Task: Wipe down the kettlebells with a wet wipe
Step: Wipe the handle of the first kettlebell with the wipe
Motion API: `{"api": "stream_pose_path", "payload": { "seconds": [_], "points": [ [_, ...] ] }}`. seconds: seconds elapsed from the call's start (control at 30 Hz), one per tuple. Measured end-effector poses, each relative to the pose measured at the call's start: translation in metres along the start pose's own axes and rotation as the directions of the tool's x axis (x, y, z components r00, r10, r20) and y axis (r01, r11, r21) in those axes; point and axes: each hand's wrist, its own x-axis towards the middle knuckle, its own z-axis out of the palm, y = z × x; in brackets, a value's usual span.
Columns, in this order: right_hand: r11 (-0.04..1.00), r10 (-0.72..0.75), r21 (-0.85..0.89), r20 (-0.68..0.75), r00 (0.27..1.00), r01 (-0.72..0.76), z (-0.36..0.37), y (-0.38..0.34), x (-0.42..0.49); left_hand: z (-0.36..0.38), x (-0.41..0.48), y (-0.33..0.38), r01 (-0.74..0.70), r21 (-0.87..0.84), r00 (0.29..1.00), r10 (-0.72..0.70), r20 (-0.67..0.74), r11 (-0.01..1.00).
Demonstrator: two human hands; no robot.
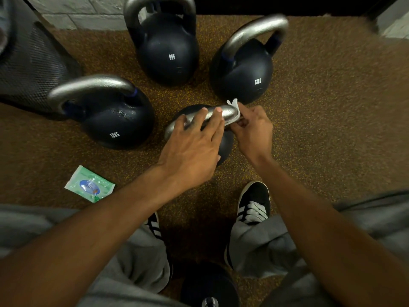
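Speckled gym floor [321, 107] bears the near kettlebell [226, 144], handle [228, 111] lying left to right; left hand [194, 149] rests spread on it, right hand [254, 131] pinches a wet wipe [234, 107] at its right end.

From here I see loose grey trousers [137, 269] bunched over black trainers: right shoe [254, 196] with white stripes and laces, left shoe [153, 224] mostly covered; forearms [99, 218] bare
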Motion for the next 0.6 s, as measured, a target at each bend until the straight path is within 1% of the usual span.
{"api": "stream_pose_path", "payload": {
  "seconds": [0.1, 0.17, 0.23, 0.3, 0.37, 0.43, 0.53, 0.6],
  "points": [
    [0.999, -0.025, 0.028, -0.03, 0.999, 0.026, 0.0, -0.002, -0.003, 0.0, 0.0, -0.001, -0.004, -0.001, 1.0, 0.004, -0.012, 1.0],
    [0.999, -0.007, 0.043, 0.019, 1.0, 0.007, -0.001, 0.003, -0.001, 0.0, 0.0, 0.0, -0.004, -0.007, 1.0, 0.004, -0.013, 1.0],
    [1.0, 0.013, 0.007, 0.069, 0.998, -0.013, -0.003, 0.008, 0.003, 0.0, 0.0, 0.0, -0.003, -0.009, 1.0, 0.003, -0.002, 1.0],
    [0.999, -0.032, -0.015, 0.053, 0.998, 0.032, -0.004, 0.007, 0.004, 0.001, 0.0, -0.001, -0.002, -0.006, 1.0, 0.002, -0.003, 1.0],
    [0.995, -0.1, 0.006, 0.006, 0.995, 0.1, -0.003, 0.005, 0.001, 0.001, 0.0, -0.001, 0.001, -0.01, 1.0, -0.001, -0.008, 1.0],
    [0.991, -0.134, 0.026, 0.004, 0.991, 0.134, -0.003, 0.008, 0.0, 0.0, 0.0, 0.0, 0.001, -0.018, 1.0, -0.001, -0.004, 1.0],
    [0.991, -0.123, 0.069, 0.088, 0.988, 0.117, -0.007, 0.018, 0.007, -0.002, 0.002, 0.001, -0.002, -0.017, 1.0, 0.002, 0.011, 1.0],
    [0.992, -0.114, 0.068, 0.146, 0.983, 0.105, -0.011, 0.018, 0.011, -0.001, 0.001, 0.001, 0.001, -0.015, 1.0, 0.0, 0.015, 1.0]
  ]
}}
